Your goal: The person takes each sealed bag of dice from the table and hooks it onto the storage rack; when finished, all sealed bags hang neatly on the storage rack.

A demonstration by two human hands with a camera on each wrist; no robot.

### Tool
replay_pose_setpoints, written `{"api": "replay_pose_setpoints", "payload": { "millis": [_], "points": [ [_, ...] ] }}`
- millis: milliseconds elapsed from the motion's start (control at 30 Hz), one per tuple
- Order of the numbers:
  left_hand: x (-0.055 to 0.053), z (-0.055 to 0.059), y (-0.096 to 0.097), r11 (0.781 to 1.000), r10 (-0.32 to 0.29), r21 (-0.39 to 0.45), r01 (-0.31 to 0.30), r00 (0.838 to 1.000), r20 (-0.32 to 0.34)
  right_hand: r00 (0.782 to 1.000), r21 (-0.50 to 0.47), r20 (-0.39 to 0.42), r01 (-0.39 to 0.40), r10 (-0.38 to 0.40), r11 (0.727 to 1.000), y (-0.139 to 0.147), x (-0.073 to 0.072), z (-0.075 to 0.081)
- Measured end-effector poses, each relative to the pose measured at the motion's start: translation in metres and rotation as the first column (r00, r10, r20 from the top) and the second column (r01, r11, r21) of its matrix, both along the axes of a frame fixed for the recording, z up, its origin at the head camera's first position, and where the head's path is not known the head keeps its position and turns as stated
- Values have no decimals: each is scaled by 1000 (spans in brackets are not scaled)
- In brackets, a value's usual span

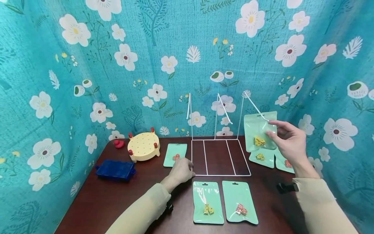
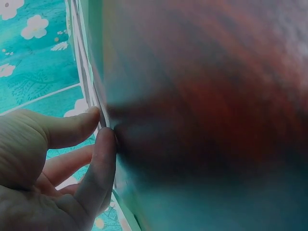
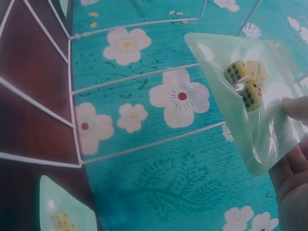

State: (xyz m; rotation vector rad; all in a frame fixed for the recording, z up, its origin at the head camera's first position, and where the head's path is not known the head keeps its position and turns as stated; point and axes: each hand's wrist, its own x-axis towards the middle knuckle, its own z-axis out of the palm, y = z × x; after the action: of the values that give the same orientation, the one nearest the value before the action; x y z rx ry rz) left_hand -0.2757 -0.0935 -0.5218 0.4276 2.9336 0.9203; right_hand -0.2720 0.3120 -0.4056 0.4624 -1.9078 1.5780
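Note:
A white wire display rack (image 1: 222, 175) stands on the table, its hooks rising at the back. My left hand (image 1: 180, 170) pinches the rack's base wire at the front left corner; thumb and finger meet on that wire in the left wrist view. Up at the right hook (image 1: 253, 104), my right hand (image 1: 287, 138) grips a pale green zip pouch (image 1: 252, 127) by its right edge. Yellow dice (image 3: 246, 84) show through the pouch's clear front. The hook's tip overlaps the pouch's hang hole in the head view.
Two green pouches, one with yellow dice (image 1: 208, 209) and one with red dice (image 1: 241, 209), lie before the rack. Another pouch (image 1: 175, 149) lies left, two more (image 1: 264, 159) right. A blue tray (image 1: 116, 169), yellow stool-shaped toy (image 1: 143, 146) and red duck (image 1: 118, 143) sit left.

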Motion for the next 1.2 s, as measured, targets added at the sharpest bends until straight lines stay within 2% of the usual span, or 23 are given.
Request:
{"api": "replay_pose_setpoints", "payload": {
  "millis": [233,400,700,900,1200],
  "points": [
    [0,0,0,1000,4,-6,-4,1000,5,1000,-95,31,2,1,996,-7,-11,-4],
    [1,0,0,1000,7,-3,-7,1000,8,997,-114,81,16,-7,993,-10,-18,-5],
    [1,2,0,1000,1,-1,-1,1000,12,997,-164,75,39,-27,986,-15,-36,-5],
    [2,2,1,1000,4,-8,-4,1000,-1,995,-239,95,14,9,971,-18,-47,-5],
    [2,3,1,1000,13,-8,-13,1000,15,990,-269,139,51,-14,962,-22,-65,-3]
  ]
}}
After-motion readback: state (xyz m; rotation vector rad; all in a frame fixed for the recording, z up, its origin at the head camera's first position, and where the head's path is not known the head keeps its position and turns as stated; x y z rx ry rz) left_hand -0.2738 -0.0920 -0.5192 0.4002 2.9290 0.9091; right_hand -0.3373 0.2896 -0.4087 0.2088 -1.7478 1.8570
